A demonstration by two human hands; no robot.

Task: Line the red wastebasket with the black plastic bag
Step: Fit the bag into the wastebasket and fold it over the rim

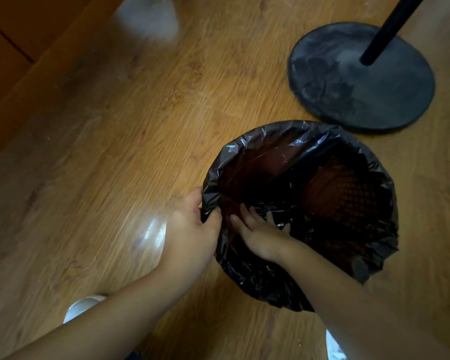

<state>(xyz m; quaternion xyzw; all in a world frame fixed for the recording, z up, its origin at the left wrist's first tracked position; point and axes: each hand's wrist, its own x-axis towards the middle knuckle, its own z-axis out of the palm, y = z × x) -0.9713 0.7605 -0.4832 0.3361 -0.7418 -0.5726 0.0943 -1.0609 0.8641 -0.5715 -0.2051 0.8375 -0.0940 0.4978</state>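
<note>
You've got the black bag [247, 276] already inside the red wastebasket [348, 198], its glossy, crinkled edge folded over the whole rim. The thin plastic lets the basket's red mesh wall show through. The basket stands upright on the wood floor [115, 126].

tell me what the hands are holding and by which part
The left hand pinches the black plastic bag at its folded-over rim edge. The right hand lies open inside, pressing the bag, gripping nothing.
</note>
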